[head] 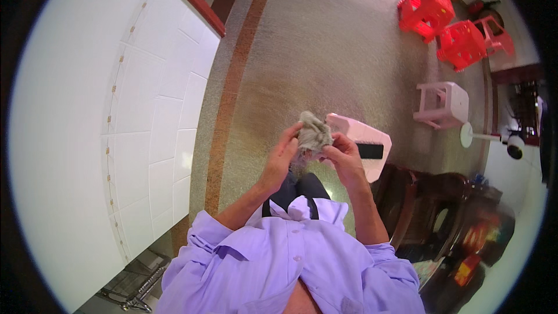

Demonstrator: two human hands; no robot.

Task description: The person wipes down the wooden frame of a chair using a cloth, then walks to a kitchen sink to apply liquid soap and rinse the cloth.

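A crumpled grey-beige cloth (314, 131) is held up in front of my body, between both hands. My left hand (284, 153) grips its left side with the fingers at the edge. On the other side, my right hand (346, 153) pinches the lower right of the cloth between thumb and fingers. Something pinkish shows at the cloth's lower end, too small to name. Beyond my right hand stands a pink plastic stool (355, 127), partly covered by that hand. A black phone-like slab (370, 151) lies on its top.
Red plastic stools (427, 11) stand at the far right, with a pale pink stool (444, 104) nearer. A white stand (466, 135) rises beside it. Dark wooden furniture (403, 209) is close on my right. A white tiled wall (148, 109) runs along my left.
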